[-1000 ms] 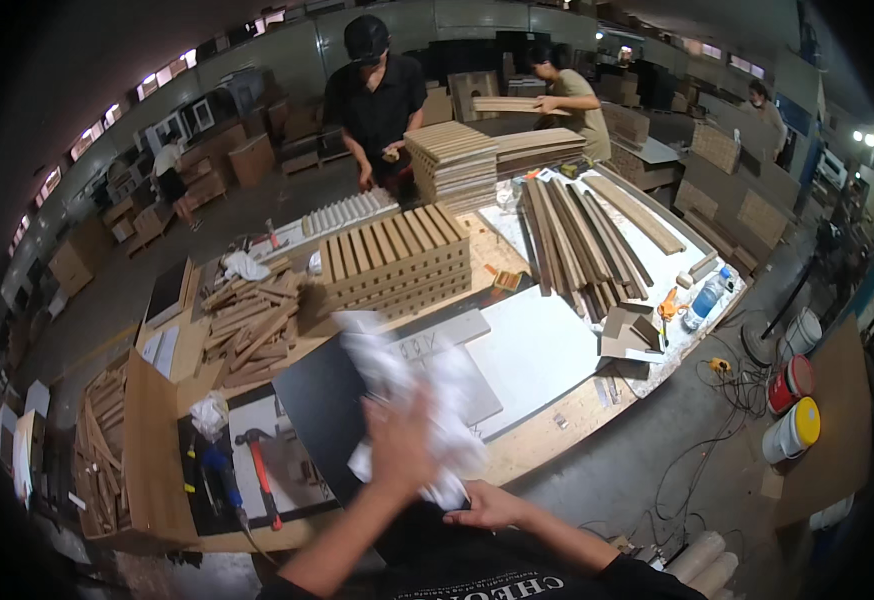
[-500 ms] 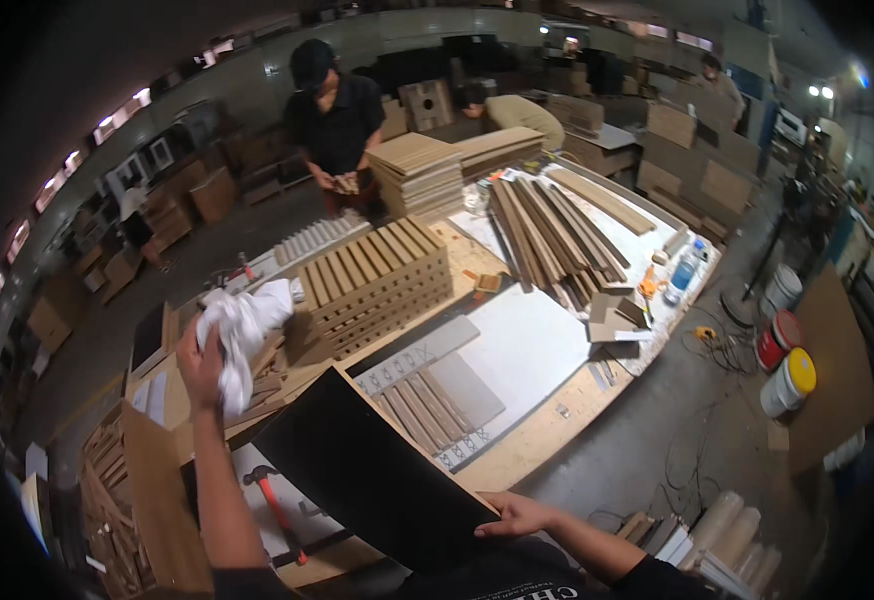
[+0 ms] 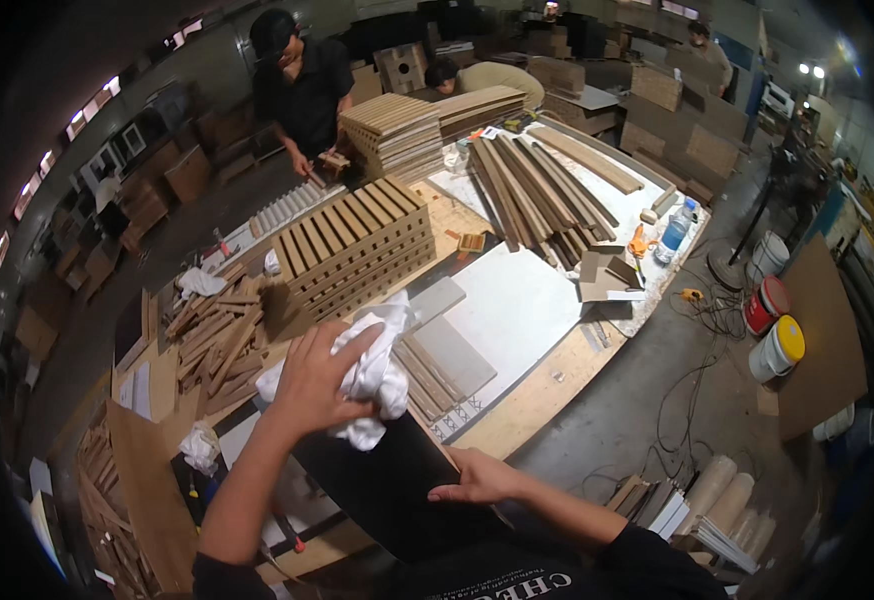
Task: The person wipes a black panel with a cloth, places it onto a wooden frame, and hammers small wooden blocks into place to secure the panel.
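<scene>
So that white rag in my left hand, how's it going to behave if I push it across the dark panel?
The white rag looks floppy: it bunches and droops around the left hand, so it would probably crumple rather than slide as one piece. It seems light for its bulk. The dark panel, steadied at its edge by the right hand, looks smooth, so the cloth likely glides easily.

Slat stack (image 3: 352, 255) blocks ahead; white board (image 3: 517, 300) open.
</scene>
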`<control>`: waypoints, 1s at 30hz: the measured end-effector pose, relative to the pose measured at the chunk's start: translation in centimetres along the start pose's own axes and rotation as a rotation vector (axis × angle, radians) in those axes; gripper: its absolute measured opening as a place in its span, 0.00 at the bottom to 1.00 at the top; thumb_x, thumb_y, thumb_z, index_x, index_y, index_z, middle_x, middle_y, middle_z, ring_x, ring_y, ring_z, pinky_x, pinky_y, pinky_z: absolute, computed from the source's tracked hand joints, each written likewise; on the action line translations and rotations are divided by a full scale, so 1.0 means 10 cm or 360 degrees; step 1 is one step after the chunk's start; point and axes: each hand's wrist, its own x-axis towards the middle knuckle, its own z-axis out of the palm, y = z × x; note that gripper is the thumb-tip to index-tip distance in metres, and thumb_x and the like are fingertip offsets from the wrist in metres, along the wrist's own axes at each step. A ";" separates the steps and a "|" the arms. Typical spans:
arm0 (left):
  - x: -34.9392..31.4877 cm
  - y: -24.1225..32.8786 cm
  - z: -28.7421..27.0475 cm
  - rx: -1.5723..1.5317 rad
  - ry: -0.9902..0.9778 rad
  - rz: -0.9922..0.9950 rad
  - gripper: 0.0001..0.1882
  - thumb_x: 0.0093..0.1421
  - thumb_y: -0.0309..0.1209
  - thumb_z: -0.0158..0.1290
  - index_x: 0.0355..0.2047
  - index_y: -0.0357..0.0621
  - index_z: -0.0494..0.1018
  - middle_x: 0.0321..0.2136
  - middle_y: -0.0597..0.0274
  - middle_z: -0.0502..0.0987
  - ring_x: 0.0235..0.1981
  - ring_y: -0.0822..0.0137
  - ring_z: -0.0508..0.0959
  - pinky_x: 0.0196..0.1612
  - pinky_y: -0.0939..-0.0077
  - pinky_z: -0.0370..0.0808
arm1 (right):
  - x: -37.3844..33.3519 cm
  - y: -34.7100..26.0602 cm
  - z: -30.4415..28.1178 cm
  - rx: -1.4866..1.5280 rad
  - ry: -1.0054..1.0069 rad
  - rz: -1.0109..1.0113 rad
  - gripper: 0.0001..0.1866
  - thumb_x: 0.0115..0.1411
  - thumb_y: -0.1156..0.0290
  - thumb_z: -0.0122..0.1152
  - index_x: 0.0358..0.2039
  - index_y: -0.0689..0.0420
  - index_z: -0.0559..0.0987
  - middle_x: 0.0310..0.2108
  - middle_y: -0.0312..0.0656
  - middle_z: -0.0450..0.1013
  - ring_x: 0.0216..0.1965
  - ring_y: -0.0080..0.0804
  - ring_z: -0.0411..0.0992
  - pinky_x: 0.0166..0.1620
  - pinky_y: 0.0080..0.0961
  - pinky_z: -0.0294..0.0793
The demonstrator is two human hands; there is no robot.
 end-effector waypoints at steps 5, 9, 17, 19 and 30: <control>0.22 0.02 0.21 -0.0284 0.0128 -0.0464 0.27 0.41 0.34 0.63 0.45 0.46 0.73 0.36 0.52 0.77 0.38 0.48 0.77 0.42 0.61 0.72 | -0.06 -0.17 -0.04 0.0058 0.0044 0.0112 0.38 0.55 0.57 0.67 0.62 0.56 0.63 0.10 0.37 0.65 0.13 0.20 0.61 0.21 0.20 0.64; 0.07 -0.50 0.56 -0.0533 0.1049 -0.0998 0.25 0.53 0.32 0.57 0.51 0.39 0.68 0.40 0.40 0.75 0.43 0.46 0.76 0.49 0.56 0.69 | 0.07 -0.18 -0.15 0.0020 -0.0028 0.0459 0.35 0.54 0.59 0.68 0.58 0.60 0.66 0.41 0.47 0.77 0.38 0.25 0.73 0.44 0.25 0.72; -1.63 -0.13 0.07 -0.0322 0.1277 -0.1483 0.21 0.61 0.23 0.47 0.55 0.35 0.67 0.55 0.51 0.68 0.55 0.61 0.70 0.59 0.67 0.63 | 0.12 0.29 -0.61 0.1216 0.1202 -0.0064 0.28 0.58 0.66 0.62 0.56 0.64 0.64 0.48 0.46 0.70 0.49 0.33 0.69 0.53 0.29 0.69; -1.66 0.30 0.31 -0.0798 0.1618 -0.1925 0.21 0.59 0.21 0.48 0.54 0.32 0.66 0.53 0.49 0.69 0.53 0.61 0.70 0.57 0.65 0.66 | 0.16 0.31 -0.76 0.1340 0.1348 -0.0204 0.27 0.60 0.70 0.58 0.57 0.64 0.62 0.49 0.46 0.69 0.50 0.35 0.69 0.54 0.31 0.69; -0.79 0.91 1.24 -0.2266 0.1282 -0.1862 0.18 0.55 0.23 0.58 0.47 0.36 0.70 0.40 0.62 0.75 0.39 0.71 0.75 0.44 0.73 0.72 | 0.31 0.31 -0.51 0.1669 0.1190 -0.0472 0.32 0.61 0.67 0.57 0.63 0.56 0.56 0.54 0.41 0.65 0.52 0.35 0.65 0.55 0.36 0.68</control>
